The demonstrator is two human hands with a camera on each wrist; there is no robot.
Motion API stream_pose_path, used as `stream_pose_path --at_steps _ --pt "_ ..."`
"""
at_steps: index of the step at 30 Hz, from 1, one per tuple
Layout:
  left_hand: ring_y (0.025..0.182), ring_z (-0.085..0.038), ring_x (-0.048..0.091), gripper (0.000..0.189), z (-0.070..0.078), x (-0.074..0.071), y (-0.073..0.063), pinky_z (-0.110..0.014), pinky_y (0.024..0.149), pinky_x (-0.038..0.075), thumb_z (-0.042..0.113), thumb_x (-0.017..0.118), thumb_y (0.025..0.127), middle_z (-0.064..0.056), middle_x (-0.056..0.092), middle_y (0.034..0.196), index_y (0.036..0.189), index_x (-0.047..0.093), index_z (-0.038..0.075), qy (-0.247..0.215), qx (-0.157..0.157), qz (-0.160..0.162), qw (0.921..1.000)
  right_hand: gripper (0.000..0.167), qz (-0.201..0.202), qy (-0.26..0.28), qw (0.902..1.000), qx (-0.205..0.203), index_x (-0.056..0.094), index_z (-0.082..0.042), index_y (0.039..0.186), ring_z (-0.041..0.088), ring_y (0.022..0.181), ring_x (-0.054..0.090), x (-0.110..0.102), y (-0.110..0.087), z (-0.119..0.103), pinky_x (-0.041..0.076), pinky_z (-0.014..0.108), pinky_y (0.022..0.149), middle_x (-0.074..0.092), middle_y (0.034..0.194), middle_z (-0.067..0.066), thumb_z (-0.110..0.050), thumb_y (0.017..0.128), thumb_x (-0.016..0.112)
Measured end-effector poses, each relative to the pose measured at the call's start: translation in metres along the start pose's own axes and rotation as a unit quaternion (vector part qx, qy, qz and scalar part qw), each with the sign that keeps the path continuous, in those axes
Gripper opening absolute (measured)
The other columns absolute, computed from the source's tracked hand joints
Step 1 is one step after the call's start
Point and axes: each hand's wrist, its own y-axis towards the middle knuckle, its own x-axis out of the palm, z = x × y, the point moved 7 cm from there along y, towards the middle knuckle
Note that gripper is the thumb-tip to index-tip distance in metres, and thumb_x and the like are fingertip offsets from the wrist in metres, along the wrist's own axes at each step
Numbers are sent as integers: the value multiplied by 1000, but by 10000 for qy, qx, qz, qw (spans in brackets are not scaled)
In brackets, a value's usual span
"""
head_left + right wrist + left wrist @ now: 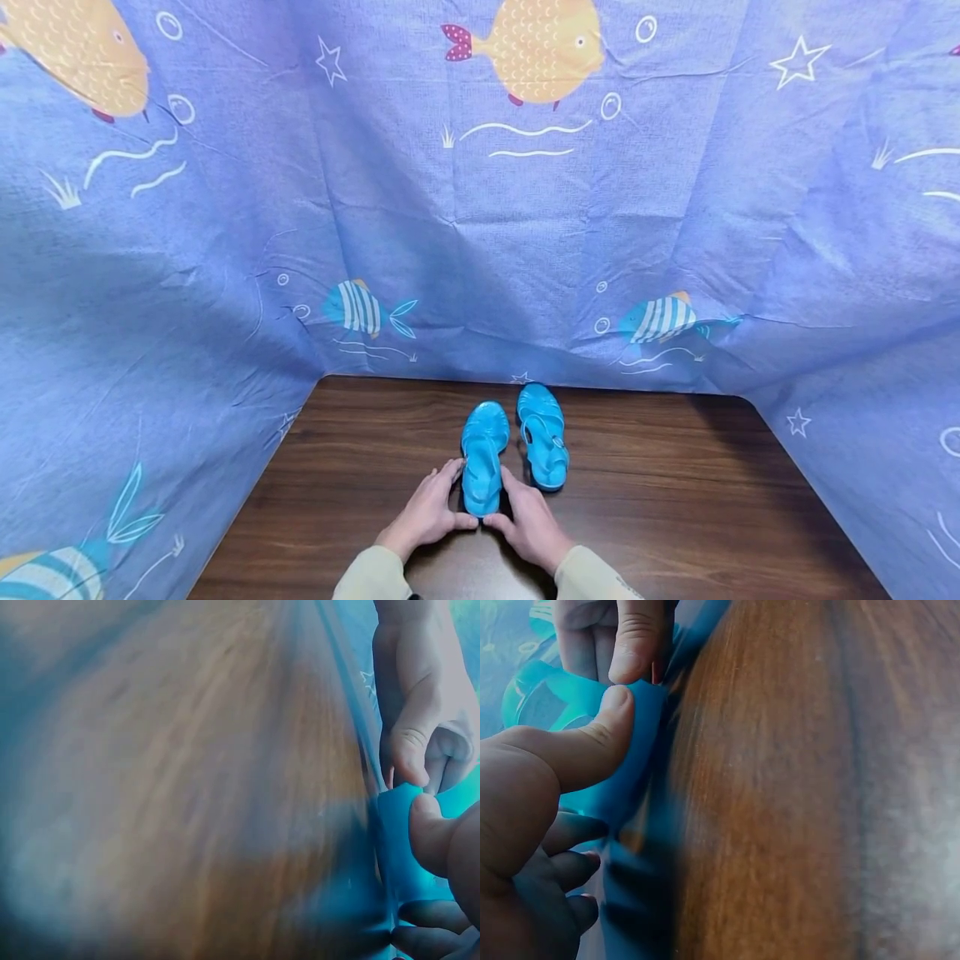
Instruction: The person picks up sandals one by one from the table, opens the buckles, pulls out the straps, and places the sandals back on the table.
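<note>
A bright blue sandal (pixel 482 479) lies on the brown wooden table, toe toward the back. My left hand (pixel 431 510) holds it from the left, with the thumb at the heel and the fingers along the side. From the right, my right hand (pixel 531 521) holds the same heel end, its thumb close to the other thumb. In the left wrist view, the left thumb presses the back of the heel (pixel 643 742); the right wrist view shows the right thumb there too. A matching sandal (pixel 542 425) with a side buckle lies just to the right, untouched.
The wooden table (pixel 360 442) has its back edge just behind the sandals. A blue cloth (pixel 480 250) printed with fish, stars and bubbles hangs behind the table and along both sides.
</note>
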Motion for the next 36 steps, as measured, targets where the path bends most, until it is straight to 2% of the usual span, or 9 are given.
stream_pose_path --at_steps 8,12,19,26,34,36 --pt "146 -47 43 93 0 -3 9 -67 120 28 33 89 85 -30 49 154 152 42 -10 -107 -90 -64 9999 77 75 6 9993 358 38 17 152 40 137 55 2 7 5 48 53 110 51 151 32 -20 97 78" --pt "146 -45 44 91 0 -3 16 -65 121 28 31 88 87 -29 48 155 154 40 -9 -126 -123 -51 9998 77 164 -106 9986 495 38 17 153 41 138 55 3 12 5 47 53 110 51 151 32 -18 97 78" --pt "147 -45 43 90 -4 -2 26 -65 122 26 27 85 90 -30 45 157 156 36 -10 -155 -179 -28 9997 76 373 -277 9977 489 35 16 154 42 137 55 3 20 2 48 54 110 52 150 32 -13 97 77" --pt "149 -44 41 91 -6 0 36 -64 124 24 25 84 91 -30 43 159 157 33 -12 -193 -350 -32 9992 74 520 -302 9964 604 35 15 154 42 134 57 2 27 3 49 54 108 55 147 32 -10 98 75" --pt "152 -47 34 92 -6 0 39 -64 125 19 26 84 92 -30 41 160 158 31 -11 -246 -536 -52 9982 73 537 -265 9952 774 34 15 155 43 135 57 3 29 6 49 55 108 55 148 31 -9 98 75" --pt "151 -48 34 92 -6 0 39 -65 125 19 25 84 92 -30 41 160 158 31 -12 -260 -498 -45 9984 73 532 -257 9951 788 35 15 155 43 136 56 3 29 7 48 55 109 54 148 31 -9 98 74"
